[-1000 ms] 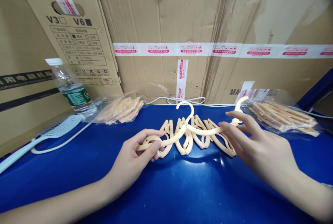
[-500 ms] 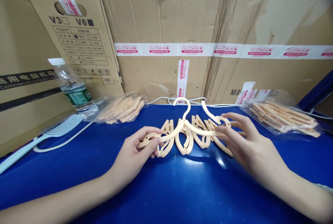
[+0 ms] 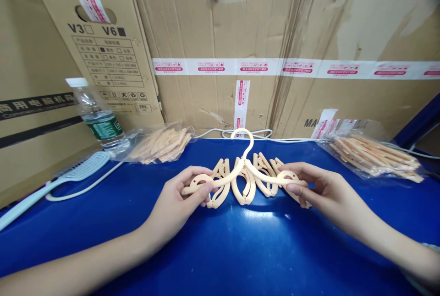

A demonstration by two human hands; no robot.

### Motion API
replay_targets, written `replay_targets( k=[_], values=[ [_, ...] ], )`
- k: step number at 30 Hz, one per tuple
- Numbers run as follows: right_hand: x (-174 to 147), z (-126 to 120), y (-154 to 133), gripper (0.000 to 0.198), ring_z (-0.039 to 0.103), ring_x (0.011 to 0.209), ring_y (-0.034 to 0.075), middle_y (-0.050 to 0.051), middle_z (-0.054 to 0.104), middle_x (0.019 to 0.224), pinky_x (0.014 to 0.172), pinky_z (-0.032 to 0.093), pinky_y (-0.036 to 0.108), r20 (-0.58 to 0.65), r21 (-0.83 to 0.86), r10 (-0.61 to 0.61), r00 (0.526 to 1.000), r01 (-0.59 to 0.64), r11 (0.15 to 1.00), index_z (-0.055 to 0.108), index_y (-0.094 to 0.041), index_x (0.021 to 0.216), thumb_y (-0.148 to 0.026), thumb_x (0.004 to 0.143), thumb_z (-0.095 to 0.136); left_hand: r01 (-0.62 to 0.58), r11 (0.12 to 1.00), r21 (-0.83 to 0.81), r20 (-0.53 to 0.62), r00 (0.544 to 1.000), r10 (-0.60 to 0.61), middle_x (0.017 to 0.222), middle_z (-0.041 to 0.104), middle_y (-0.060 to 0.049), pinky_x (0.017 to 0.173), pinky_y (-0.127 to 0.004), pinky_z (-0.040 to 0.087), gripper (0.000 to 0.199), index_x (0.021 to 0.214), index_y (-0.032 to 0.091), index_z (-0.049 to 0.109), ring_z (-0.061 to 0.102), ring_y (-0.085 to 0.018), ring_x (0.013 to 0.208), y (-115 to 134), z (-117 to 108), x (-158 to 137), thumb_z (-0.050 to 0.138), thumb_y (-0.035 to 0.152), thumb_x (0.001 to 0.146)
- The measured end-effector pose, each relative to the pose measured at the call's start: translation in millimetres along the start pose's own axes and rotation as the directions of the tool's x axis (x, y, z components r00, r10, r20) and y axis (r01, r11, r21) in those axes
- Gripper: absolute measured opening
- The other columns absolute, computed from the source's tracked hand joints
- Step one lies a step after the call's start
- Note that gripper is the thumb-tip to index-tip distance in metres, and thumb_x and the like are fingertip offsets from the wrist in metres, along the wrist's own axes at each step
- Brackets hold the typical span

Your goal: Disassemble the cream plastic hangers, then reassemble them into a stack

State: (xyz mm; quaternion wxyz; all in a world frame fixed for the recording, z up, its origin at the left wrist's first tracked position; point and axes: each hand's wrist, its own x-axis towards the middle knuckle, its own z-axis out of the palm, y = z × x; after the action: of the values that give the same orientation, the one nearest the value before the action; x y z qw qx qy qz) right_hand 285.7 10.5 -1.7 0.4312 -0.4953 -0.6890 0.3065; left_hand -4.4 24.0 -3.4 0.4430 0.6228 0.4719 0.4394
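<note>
A cream folding clothes hanger (image 3: pixel 227 178) is spread wide above the table, its hook pointing up and away from me. My left hand (image 3: pixel 187 193) pinches the end of its left arm between thumb and fingers. At the other end, my right hand (image 3: pixel 316 186) is closed on the tip of the right arm. Behind and under it, several folded hangers (image 3: pixel 248 193) lie side by side in a row on the blue table (image 3: pixel 240 250). The rightmost folded one is partly hidden by my right hand.
Clear bags of hangers lie at the back left (image 3: pixel 161 145) and back right (image 3: pixel 376 156). A water bottle (image 3: pixel 103 124) and a pale blue hairbrush (image 3: pixel 74 174) are on the left. A white cable (image 3: pixel 213 132) runs along cardboard boxes (image 3: pixel 206 21) at the back.
The hanger's right arm, previously folded up at its outer part, is now swung out straight. My right hand has closed from loosely spread fingers onto its tip. My left hand stays put.
</note>
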Motion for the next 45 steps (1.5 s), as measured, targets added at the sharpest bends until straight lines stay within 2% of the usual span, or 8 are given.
replay_targets(
  k=[4,10,14,20,25,31,35,45],
  values=[
    [2,-3,0,0.041,0.050,0.052,0.012,-0.001,0.057,0.064,0.046,0.047,0.024,0.005,0.188,0.086,0.996,-0.085,0.978,0.064,-0.019,0.115,-0.044,0.083,0.067,-0.016,1.000,-0.008,-0.018,1.000,0.016,0.067,0.064,0.003,0.059,-0.023,0.051,0.025,0.091,0.019,0.065,0.059,-0.013,0.059,-2,-1,1,0.072,0.039,0.077],
    [0,-1,4,0.044,0.055,0.059,0.014,0.002,0.059,0.078,0.052,0.049,0.028,-0.023,0.357,0.183,0.983,-0.163,0.920,0.059,-0.023,0.122,-0.047,0.086,0.063,-0.015,0.999,-0.036,-0.048,0.999,0.013,0.072,0.067,0.000,0.065,-0.026,0.053,0.025,0.089,0.018,0.064,0.063,-0.016,0.066,-5,-2,4,0.075,0.037,0.075],
    [-2,6,1,0.054,0.058,0.061,0.013,0.000,0.059,0.081,0.056,0.054,0.030,-0.112,0.456,0.238,0.965,-0.163,0.875,0.049,-0.028,0.122,-0.049,0.078,0.072,0.046,0.995,-0.091,0.054,0.998,-0.042,0.074,0.067,0.001,0.064,-0.026,0.055,0.034,0.103,0.020,0.063,0.063,-0.015,0.065,-2,2,0,0.075,0.036,0.076],
    [-8,16,-1,0.035,0.061,0.064,0.013,-0.001,0.060,0.076,0.059,0.057,0.028,0.027,0.592,0.238,0.971,-0.207,0.779,0.049,-0.024,0.100,-0.040,0.081,0.073,0.103,0.977,-0.187,0.173,0.982,-0.070,0.082,0.066,0.001,0.065,-0.024,0.057,0.032,0.104,0.021,0.061,0.065,-0.014,0.072,-3,7,-5,0.074,0.033,0.078],
    [-14,20,-7,0.017,0.064,0.078,0.015,0.002,0.063,0.085,0.072,0.058,0.031,0.222,0.469,0.031,0.975,-0.135,0.873,0.056,-0.021,0.088,-0.037,0.091,0.061,0.119,0.966,-0.229,0.195,0.978,-0.075,0.082,0.067,-0.001,0.065,-0.023,0.056,0.026,0.098,0.018,0.062,0.065,-0.014,0.075,-3,8,-5,0.074,0.031,0.079],
    [-23,17,-19,0.026,0.064,0.106,0.021,0.006,0.067,0.112,0.094,0.053,0.039,0.430,0.195,-0.072,0.900,-0.015,0.981,0.066,-0.028,0.111,-0.039,0.099,0.046,0.081,0.975,-0.207,0.226,0.974,-0.032,0.081,0.069,-0.003,0.064,-0.024,0.055,0.025,0.097,0.017,0.064,0.064,-0.015,0.075,-4,10,-8,0.075,0.030,0.078],
    [-28,12,-24,0.032,0.054,0.125,0.025,0.004,0.061,0.133,0.106,0.045,0.044,0.495,0.075,-0.026,0.868,-0.013,0.997,0.062,-0.037,0.126,-0.042,0.097,0.049,0.060,0.976,-0.209,0.252,0.968,-0.006,0.081,0.070,-0.004,0.063,-0.024,0.055,0.029,0.101,0.016,0.065,0.064,-0.016,0.074,-5,11,-9,0.076,0.029,0.078],
    [-34,8,-19,0.044,0.057,0.120,0.025,0.002,0.042,0.150,0.103,0.045,0.045,0.600,0.106,0.089,0.795,-0.190,0.976,0.047,-0.043,0.140,-0.046,0.096,0.050,0.047,0.960,-0.278,0.205,0.979,0.011,0.088,0.071,-0.004,0.065,-0.024,0.057,0.044,0.113,0.017,0.062,0.065,-0.016,0.078,-3,11,-9,0.079,0.024,0.074]
  ],
)
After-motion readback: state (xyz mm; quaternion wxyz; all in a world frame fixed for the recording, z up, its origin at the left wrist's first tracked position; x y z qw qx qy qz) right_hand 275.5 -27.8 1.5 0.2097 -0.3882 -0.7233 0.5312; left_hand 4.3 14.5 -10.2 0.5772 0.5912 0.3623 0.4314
